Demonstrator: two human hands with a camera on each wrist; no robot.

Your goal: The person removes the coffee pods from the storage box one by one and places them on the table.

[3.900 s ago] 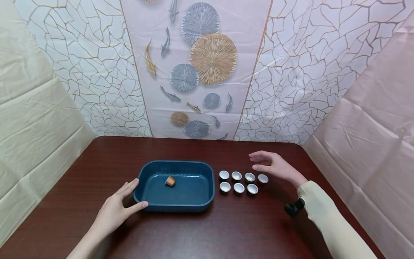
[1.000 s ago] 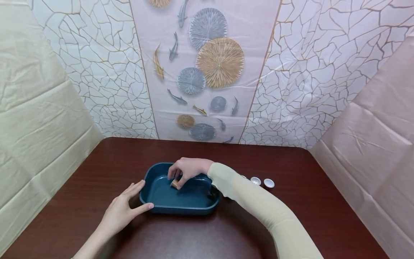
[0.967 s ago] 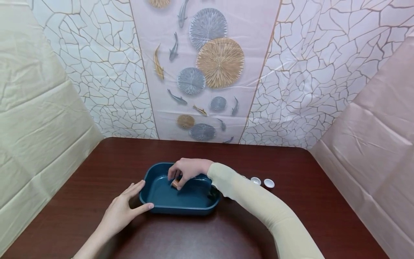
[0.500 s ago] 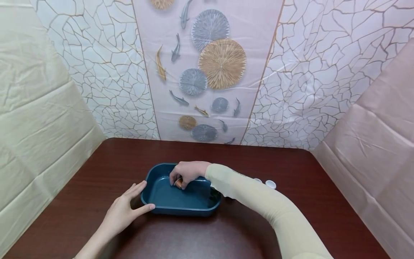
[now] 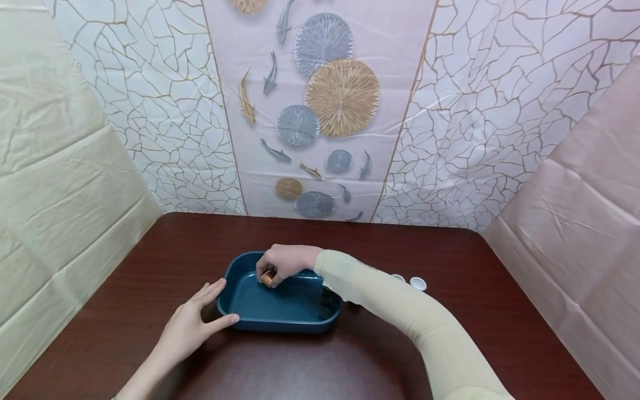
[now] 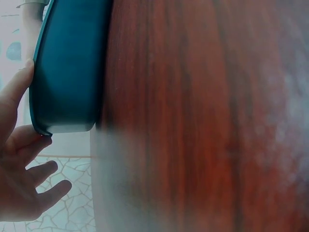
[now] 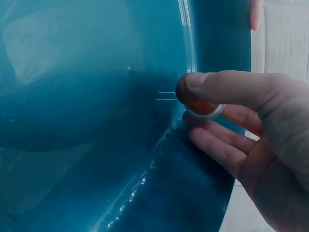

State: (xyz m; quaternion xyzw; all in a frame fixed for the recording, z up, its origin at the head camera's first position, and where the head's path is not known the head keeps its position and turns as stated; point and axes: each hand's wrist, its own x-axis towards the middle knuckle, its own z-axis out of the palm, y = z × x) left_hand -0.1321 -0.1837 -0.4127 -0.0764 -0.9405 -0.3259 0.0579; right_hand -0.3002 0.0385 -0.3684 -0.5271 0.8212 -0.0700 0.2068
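Note:
A copper-coloured coffee capsule (image 5: pixel 267 279) with a pale rim is pinched between the thumb and fingers of my right hand (image 5: pixel 287 260), inside the blue tray (image 5: pixel 280 326), towards its left part. In the right wrist view the thumb presses on one side of the capsule (image 7: pixel 195 102), close to the tray's inner wall; whether it touches the tray floor I cannot tell. My left hand (image 5: pixel 185 322) rests at the tray's left end, thumb on the near rim and fingers on the left side. The left wrist view shows its other fingers (image 6: pixel 55 195) spread loosely.
Two white round-topped capsules (image 5: pixel 418 284) show on the table right of the tray; my right forearm (image 5: pixel 395 300) crosses in front of that area. Brown tabletop (image 5: pixel 290 366) extends around the tray, with patterned cloth (image 5: pixel 340 100) hanging behind.
From above the white-topped capsules at the right, my right hand has come into the tray and gripped the copper capsule. In the last half second it moved slightly left. The left hand stays put.

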